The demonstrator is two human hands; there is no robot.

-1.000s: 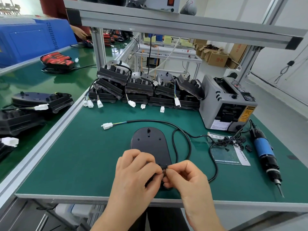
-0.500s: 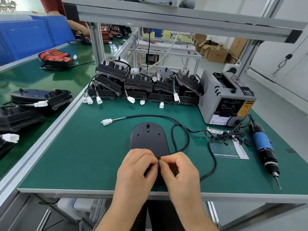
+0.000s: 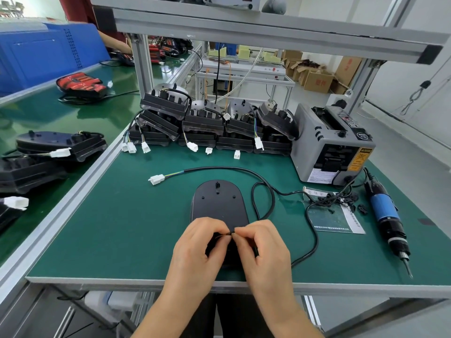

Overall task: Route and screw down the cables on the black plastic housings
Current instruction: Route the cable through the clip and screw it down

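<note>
Left hand [image 3: 195, 252] bare; right hand [image 3: 263, 252] bare; sleeveless forearms.

I count two hands [image 3: 244, 247], one flat housing [image 3: 218, 203], one screwdriver [image 3: 388, 220], one tape dispenser [image 3: 332, 145], and seven loose white connectors [image 3: 192, 146] far.

The table [image 3: 117, 230] has a green mat top with an aluminium edge. At its near middle lies a black oval housing [image 3: 218, 203], flat on the mat. A black cable [image 3: 268, 189] loops beside it and ends in a white connector [image 3: 156, 179] to the left. Stacked black housings [image 3: 207, 128] line the back edge, with a grey tape dispenser [image 3: 332, 147] at their right. Near the right edge lie an electric screwdriver [image 3: 386, 215], a printed sheet [image 3: 334, 218] and small black clips [image 3: 346, 198].
</note>
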